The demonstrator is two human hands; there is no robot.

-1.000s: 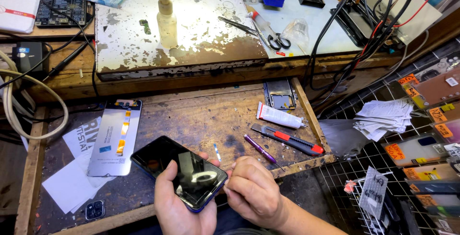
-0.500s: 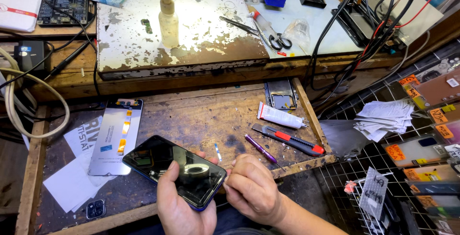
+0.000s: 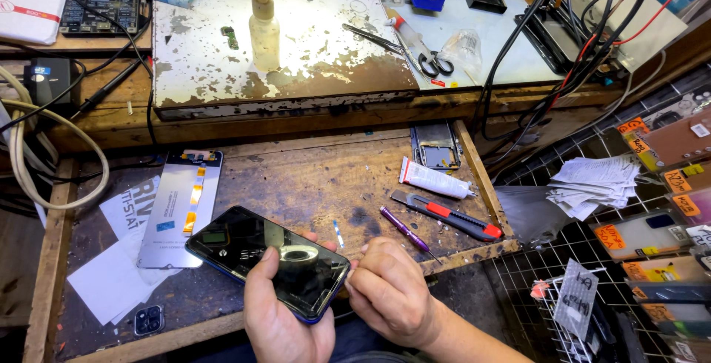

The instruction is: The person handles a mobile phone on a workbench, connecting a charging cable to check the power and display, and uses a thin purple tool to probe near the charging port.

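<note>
My left hand (image 3: 285, 318) grips a dark smartphone (image 3: 263, 255) with a glossy black screen, held face up over the front of a wooden pull-out tray (image 3: 296, 178). My right hand (image 3: 389, 292) is closed into a loose fist at the phone's right end, fingertips touching its edge. Whether a small tool sits in that hand is hidden. A spare phone screen panel (image 3: 181, 204) with orange flex cable lies face down to the left, on white paper sheets (image 3: 111, 274).
On the tray lie a white glue tube (image 3: 433, 180), a red and black utility knife (image 3: 448, 216), a purple pen tool (image 3: 406, 231), a phone frame (image 3: 435, 146). A worn metal work plate (image 3: 281, 37) with a bottle (image 3: 264, 26) and scissors (image 3: 429, 59) sits behind. Cables hang at right.
The phone has turned flatter and swung left in my left hand. My right hand has stayed at its right end.
</note>
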